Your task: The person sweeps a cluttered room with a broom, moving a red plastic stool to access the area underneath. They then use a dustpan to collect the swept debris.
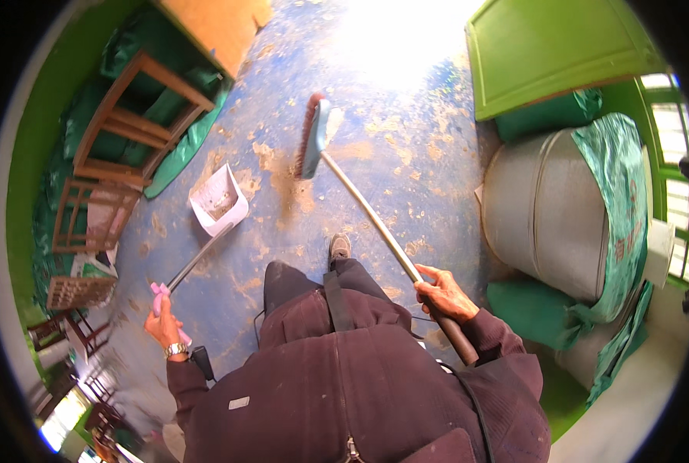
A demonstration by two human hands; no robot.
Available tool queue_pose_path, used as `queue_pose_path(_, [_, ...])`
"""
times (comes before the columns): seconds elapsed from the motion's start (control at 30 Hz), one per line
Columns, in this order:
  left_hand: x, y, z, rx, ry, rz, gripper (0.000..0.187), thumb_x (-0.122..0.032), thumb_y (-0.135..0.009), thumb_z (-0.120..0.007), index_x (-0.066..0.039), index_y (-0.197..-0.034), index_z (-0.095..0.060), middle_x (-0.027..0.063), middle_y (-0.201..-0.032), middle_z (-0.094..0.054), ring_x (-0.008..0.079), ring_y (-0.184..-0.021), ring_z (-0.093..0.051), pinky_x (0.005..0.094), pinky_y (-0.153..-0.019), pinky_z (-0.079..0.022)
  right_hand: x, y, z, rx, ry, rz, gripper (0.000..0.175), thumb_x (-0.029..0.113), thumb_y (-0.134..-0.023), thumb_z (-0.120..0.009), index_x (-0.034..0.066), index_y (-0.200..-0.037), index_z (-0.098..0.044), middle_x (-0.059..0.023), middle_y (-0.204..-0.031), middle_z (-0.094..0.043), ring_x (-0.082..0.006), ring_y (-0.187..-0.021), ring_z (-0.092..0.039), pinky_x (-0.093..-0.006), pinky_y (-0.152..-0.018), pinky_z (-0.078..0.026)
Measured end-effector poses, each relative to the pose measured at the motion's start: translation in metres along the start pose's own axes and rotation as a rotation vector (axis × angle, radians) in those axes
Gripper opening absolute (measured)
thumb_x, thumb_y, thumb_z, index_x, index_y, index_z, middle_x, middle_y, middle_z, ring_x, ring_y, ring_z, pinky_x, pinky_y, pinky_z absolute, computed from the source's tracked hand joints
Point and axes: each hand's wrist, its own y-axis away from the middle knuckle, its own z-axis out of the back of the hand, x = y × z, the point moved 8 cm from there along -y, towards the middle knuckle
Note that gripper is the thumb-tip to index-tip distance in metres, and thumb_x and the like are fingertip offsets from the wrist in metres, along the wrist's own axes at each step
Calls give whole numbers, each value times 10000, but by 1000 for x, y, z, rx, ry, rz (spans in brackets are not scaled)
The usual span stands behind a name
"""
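My left hand (163, 325), with a metal-banded watch at the wrist, is closed around the pink handle of a long-handled dustpan (220, 218). The pan is white-pink, lies at the left on the floor side, and has some dirt and debris in it. My right hand (446, 294) grips the pole of a broom (373, 217), near its brown grip end. The broom's blue-grey head with reddish bristles (308, 139) is tilted in front of me, to the right of the dustpan; whether its bristles touch the floor I cannot tell.
Wooden frames (142, 118) and green sacks (188, 150) line the left wall. To the right are a large metal drum (544, 208) partly covered by green sheeting, and a green panel (558, 49). An orange-brown wooden board (217, 29) is at the upper left. The blue floor (350, 191) is worn and patchy.
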Motion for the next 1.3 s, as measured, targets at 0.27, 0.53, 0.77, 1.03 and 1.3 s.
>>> queue_pose_path(0.27, [-112, -35, -139, 189, 71, -151, 350, -294, -832, -739, -25, -678, -576, -3, -511, -460, 84, -386, -416, 249, -345, -351, -38, -26, 81, -296, -502, 83, 403, 62, -791, -603, -45, -1159, -477, -80, -779, -574, -167, -619, -600, -310, -486, -526])
queue_pose_path(0.53, [-197, -46, -264, 358, 138, -232, 365, -305, -826, -750, -31, -671, -564, -6, -528, -473, 80, -393, -433, 237, -348, -372, -35, -62, 174, -630, -491, 60, 60, 10, -762, -550, 2, -767, -491, -96, -639, -540, -167, -473, -548, -319, -393, -470])
queue_pose_path(0.77, [-292, -39, -351, 450, 52, -283, 351, -298, -845, -725, -30, -675, -574, -13, -516, -468, 75, -387, -429, 237, -352, -349, 24, -157, 291, -657, -562, 7, 98, 31, -814, -553, 3, -793, -461, -105, -671, -528, -191, -482, -551, -334, -380, -443])
queue_pose_path(1.03, [-375, -9, -404, 629, -119, -319, 256, -205, -809, -723, 17, -754, -610, 5, -544, -512, 82, -398, -475, 238, -352, -380, 127, -257, 250, -525, -197, 93, 153, 38, -779, -589, -47, -885, -519, -130, -676, -564, -203, -511, -587, -382, -437, -481])
queue_pose_path(1.3, [-463, 19, -472, 762, -691, -883, 381, -319, -708, -716, 38, -630, -609, 158, -585, -619, 233, -529, -644, 382, -520, -497, 123, -97, 230, -404, -488, 59, 719, 2, -775, -601, -81, -1429, -314, -98, -702, -611, -155, -487, -574, -283, -445, -463])
